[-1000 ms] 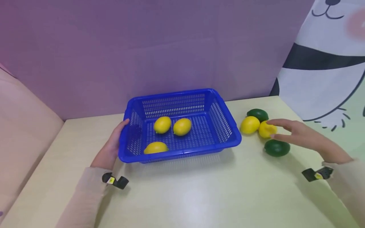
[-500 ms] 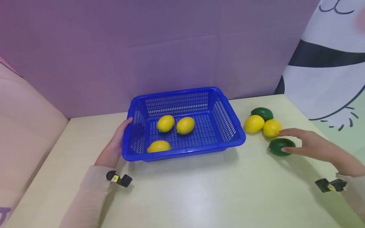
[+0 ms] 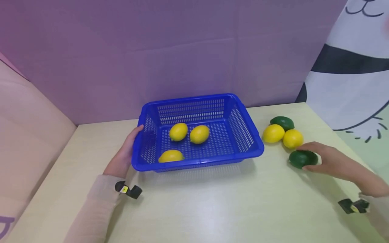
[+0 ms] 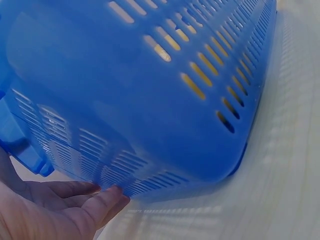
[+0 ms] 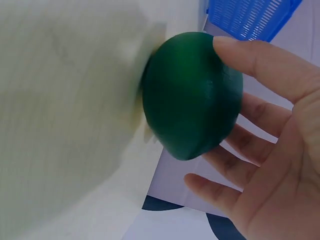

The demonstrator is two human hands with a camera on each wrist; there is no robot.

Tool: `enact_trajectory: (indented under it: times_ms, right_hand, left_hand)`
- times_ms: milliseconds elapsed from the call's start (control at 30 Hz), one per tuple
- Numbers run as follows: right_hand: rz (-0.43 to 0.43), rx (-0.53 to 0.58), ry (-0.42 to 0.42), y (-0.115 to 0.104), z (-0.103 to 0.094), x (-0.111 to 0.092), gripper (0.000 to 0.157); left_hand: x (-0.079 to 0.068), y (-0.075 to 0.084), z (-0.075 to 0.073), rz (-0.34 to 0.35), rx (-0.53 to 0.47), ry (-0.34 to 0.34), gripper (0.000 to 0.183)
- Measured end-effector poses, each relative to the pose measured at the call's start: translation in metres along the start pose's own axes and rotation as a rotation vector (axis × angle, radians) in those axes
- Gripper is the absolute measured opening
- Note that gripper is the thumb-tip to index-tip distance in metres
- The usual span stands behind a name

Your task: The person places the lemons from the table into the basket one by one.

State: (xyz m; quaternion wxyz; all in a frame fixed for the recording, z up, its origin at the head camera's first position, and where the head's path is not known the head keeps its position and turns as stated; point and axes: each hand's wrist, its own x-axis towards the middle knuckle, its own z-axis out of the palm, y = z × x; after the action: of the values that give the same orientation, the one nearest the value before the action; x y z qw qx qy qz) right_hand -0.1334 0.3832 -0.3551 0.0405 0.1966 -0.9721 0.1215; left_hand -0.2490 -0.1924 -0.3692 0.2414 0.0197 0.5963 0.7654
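At the left end of the blue plastic basket [image 3: 199, 162], my left hand [image 3: 124, 153] holds on, its thumb tip over the rim. Its fingers [image 4: 102, 205] lie against the outside of the slotted wall in the left wrist view. My right hand [image 3: 331, 162] grips a dark green lime [image 3: 301, 159] on the table, thumb on the near side and fingers on the far side. In the right wrist view, the thumb touches the lime [image 5: 187, 95] near its upper end, and several fingers lie behind it. Inside the basket are three lemons [image 3: 178, 132].
Just beyond the right hand, two lemons [image 3: 273, 133] and another green lime [image 3: 282, 123] lie close together on the pale table [image 3: 206, 209]. A purple wall covering [image 3: 188, 50] rises behind the table, and a panda-patterned one [image 3: 349, 91] stands at right.
My right hand has moved from over a lemon toward me to the nearer green lime, and its fingers have closed round it. The left hand stays on the basket; the view has shifted slightly.
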Motion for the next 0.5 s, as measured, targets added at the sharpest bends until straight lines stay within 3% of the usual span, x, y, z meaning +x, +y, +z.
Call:
enact_trajectory:
  times_ms: [500]
  right_hand:
    - [-0.082, -0.032, -0.036, -0.0045, 0.0081, 0.0048, 0.064]
  left_hand:
    - [-0.0002, -0.0006, -0.0009, 0.001, 0.009, 0.012, 0.070]
